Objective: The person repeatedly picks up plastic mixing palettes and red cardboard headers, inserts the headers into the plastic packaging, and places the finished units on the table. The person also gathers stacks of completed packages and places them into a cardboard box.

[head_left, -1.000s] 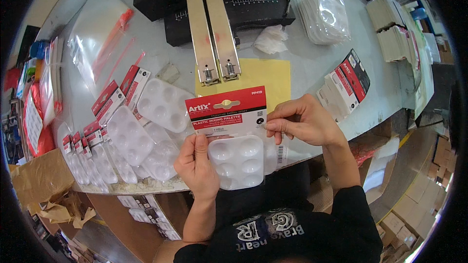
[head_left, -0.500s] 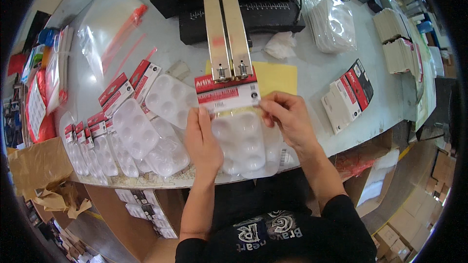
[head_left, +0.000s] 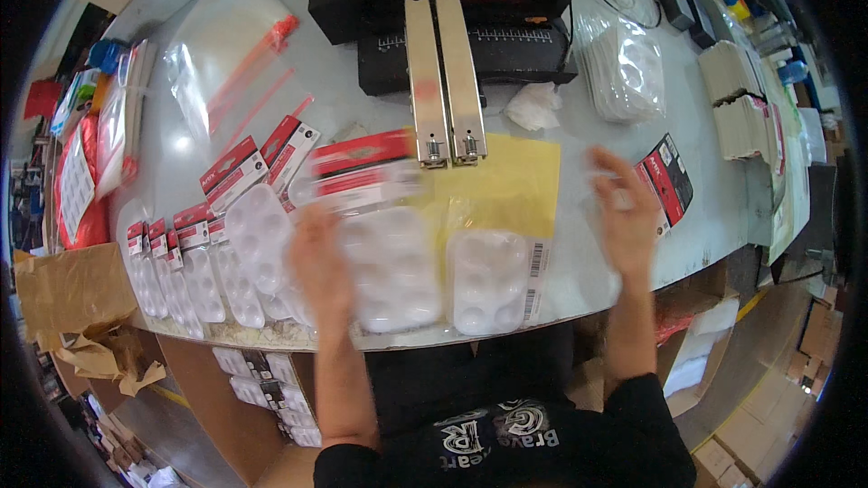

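Note:
At the left of the machine, my left hand [head_left: 318, 258] grips a bagged white paint palette [head_left: 393, 267] by its left edge; both are smeared by motion. A red and white header card [head_left: 362, 167] tops that bag. My right hand [head_left: 624, 208], slightly blurred, is raised over the right of the table with its fingers apart. It holds nothing I can see and partly covers a stack of red, white and black header cards [head_left: 669, 179]. Another bagged palette [head_left: 488, 280] lies between my hands, over the lower part of a yellow sheet [head_left: 515, 172].
A black bench machine [head_left: 452, 63] with two metal bars [head_left: 448, 81] stands at the back. Several carded palettes [head_left: 203, 285] overlap along the left front edge. Clear bags [head_left: 226, 54] lie behind them. Wrapped palettes [head_left: 624, 72], crumpled tissue [head_left: 535, 107] and card stacks [head_left: 741, 99] sit at the right.
My left hand has drawn the carded palette left, away from the metal bars, uncovering another bagged palette. My right hand has let go of the card and moved right to the header card stack.

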{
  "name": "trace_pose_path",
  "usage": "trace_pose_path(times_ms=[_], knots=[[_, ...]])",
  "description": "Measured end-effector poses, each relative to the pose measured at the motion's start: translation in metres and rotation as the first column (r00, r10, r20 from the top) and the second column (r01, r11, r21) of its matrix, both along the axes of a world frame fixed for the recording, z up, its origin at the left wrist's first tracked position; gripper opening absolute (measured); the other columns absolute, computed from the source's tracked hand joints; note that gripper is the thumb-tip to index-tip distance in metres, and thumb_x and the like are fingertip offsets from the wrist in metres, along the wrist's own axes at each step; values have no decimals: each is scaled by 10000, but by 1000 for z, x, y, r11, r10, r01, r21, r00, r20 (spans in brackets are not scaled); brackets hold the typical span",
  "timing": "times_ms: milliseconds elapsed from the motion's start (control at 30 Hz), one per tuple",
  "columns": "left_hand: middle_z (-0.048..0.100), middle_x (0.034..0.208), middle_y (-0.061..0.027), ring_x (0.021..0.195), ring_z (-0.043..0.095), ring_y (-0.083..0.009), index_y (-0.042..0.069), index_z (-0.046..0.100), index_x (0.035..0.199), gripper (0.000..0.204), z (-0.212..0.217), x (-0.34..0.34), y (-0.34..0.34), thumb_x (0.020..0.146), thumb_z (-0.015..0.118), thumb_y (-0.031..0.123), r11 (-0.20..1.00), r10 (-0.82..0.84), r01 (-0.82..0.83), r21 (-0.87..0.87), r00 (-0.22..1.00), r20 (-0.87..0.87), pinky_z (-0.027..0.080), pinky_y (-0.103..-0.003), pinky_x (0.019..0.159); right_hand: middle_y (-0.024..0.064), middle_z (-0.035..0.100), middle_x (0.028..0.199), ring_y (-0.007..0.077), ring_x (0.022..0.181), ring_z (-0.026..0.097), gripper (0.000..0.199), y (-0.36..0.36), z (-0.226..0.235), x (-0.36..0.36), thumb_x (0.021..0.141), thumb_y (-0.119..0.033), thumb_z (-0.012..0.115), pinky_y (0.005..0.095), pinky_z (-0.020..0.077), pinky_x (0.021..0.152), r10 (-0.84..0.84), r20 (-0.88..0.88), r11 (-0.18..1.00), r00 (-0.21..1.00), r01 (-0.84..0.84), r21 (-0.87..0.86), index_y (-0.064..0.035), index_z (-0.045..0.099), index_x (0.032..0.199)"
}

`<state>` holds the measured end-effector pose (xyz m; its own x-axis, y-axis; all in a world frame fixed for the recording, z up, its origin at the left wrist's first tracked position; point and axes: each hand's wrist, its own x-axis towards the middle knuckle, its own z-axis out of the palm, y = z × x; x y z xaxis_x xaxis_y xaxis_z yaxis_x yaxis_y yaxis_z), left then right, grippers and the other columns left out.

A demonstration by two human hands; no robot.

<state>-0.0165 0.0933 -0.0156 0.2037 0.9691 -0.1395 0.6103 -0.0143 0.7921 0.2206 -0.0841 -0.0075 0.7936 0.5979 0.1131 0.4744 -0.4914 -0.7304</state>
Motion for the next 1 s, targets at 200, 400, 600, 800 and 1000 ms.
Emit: trace_pose_path(times_ms=[200,400,600,800,1000], knots=[[522,1084,-165,1047,482,-326,41,606,961,208,3,-9,-19,796,662,156,809,24,164,565,951,-310,373,-415,912,152,434,1401,285,1175,536,996,-88,-21,57,561,-344,854,356,433,948,99,567,836,818,241,-493,-25,385,1379],[496,1074,-156,1043,457,-329,66,577,881,185,-51,45,-84,780,704,155,871,-350,383,308,923,-160,362,-429,898,162,349,1460,295,1286,425,1050,-94,-13,72,582,-422,833,381,377,1027,57,171,937,984,6,-350,-12,327,1406],[623,1073,-167,1010,604,-247,7,524,928,94,-19,37,-76,888,594,55,798,51,414,-437,677,734,449,-333,896,152,559,1277,266,1175,540,865,-86,-23,79,669,-423,800,328,428,903,-96,312,899,945,217,-380,-21,441,1346],[668,1045,-184,988,641,-206,-72,577,1057,178,10,29,-77,933,536,49,759,-52,465,-456,741,670,474,-290,897,114,703,910,231,882,663,635,-57,28,17,641,-332,831,302,474,751,-220,168,915,961,263,-305,-21,619,1153],[694,972,-149,908,644,-144,-71,599,1037,175,23,18,-86,946,516,54,801,-216,477,-363,794,567,496,-246,806,82,666,783,120,690,620,383,5,51,-31,721,-190,800,245,489,624,482,-310,868,819,-495,42,9,625,997]])
